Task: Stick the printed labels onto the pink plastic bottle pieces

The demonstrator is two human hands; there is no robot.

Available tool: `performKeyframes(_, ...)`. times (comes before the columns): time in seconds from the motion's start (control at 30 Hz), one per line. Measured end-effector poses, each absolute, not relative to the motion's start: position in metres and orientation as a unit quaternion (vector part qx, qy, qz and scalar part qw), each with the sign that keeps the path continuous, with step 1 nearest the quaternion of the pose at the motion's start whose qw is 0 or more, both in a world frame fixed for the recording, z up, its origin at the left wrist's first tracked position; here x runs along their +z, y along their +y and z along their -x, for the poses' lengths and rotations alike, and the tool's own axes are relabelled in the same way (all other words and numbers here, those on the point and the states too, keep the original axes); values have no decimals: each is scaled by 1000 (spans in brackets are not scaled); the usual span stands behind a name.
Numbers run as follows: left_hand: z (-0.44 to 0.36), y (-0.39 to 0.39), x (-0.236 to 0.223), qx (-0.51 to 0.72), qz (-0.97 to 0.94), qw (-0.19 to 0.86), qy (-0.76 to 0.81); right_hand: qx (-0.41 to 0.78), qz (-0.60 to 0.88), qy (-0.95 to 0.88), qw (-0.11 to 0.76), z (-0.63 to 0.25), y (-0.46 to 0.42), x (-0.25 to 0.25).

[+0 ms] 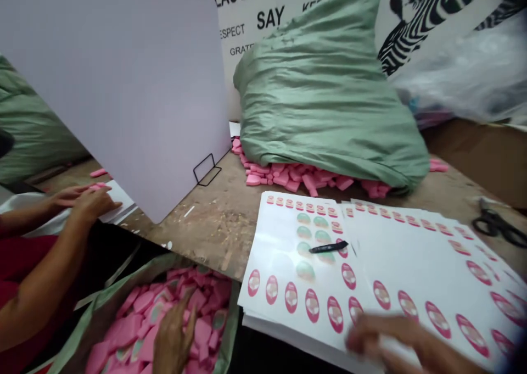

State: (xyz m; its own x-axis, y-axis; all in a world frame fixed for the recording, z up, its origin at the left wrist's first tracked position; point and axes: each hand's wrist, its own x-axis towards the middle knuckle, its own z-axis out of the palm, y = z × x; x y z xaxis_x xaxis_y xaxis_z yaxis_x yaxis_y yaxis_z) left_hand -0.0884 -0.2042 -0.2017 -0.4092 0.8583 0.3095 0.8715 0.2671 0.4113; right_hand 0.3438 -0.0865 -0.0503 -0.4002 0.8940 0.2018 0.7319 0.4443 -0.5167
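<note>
Dipping left hand [175,333] into pink foam [201,333], right hand [382,335] on sheets [296,302].

**Pink, Sage Green, Zebra Stripes**

White sheets [288,264] printed with rows of pink ovals [313,305] with cream centres, plus pale green ovals [304,234]. Bright pink foam pieces [135,319], some marked with green and cream. A sage-green sack [329,88], a black pen [328,247], black-and-white zebra stripes [424,22], a dark red shirt [24,264].

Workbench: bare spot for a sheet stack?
Bare wood between the white panel, the pink pieces and the sticker sheets; a smaller strip between the sheets and the scissors. Crowded: along the foot of the green sack.
</note>
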Motion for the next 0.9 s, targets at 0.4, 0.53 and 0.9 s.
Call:
performKeyframes(0.4, 60, 29, -50, -343, 701, -46, -624, -113, 437, -872, 189, -300, 9, -73)
performKeyframes(0.53, 54, 124, -48, -297, 730, -54, -613, -103, 478, -839, 236, -296, 2, -78)
performKeyframes(0.9, 32, 208, -62, -297, 690, -171, -638, -93, 537, -795, 265, -293, -2, -85)
